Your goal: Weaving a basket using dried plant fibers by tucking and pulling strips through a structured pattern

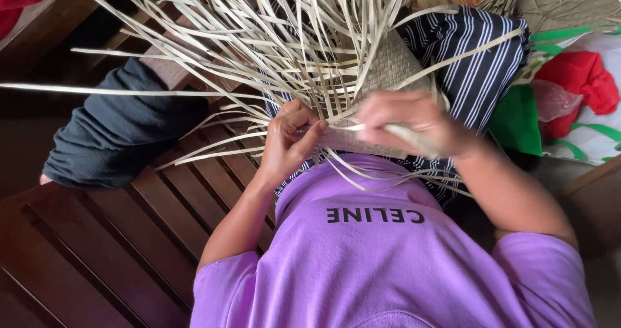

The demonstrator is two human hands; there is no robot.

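The person is sitting on a dark slatted wooden floor (97, 263), looking down over a purple shirt (388, 263) at a piece of weaving resting in the lap. The weave (388, 66) is a flat patch of pale plaited strips, lying over a dark skirt with white stripes (482, 63). Many loose strips (259, 37) are fanning out from its near edge toward the top and left of the view, crossing one another.

The left hand (288, 143) is gripping the near edge of the weave, fingers curled and thumb pressing against a few strips, so it is closing narrowly on them. The right hand (414, 124) is blurring with motion just beside it at the same edge; its fingers are bending around one pale strip (404, 134), pinching it against the weave. The two hands are sitting close together, nearly touching.

A dark grey trouser leg (116, 131) is stretching out over the floor at the left, under the spread strips. At the right edge a heap of red cloth (579, 76) and green-and-white plastic bags (517, 118) is lying next to the skirt. More woven straw work (563, 1) is showing in the top right corner.
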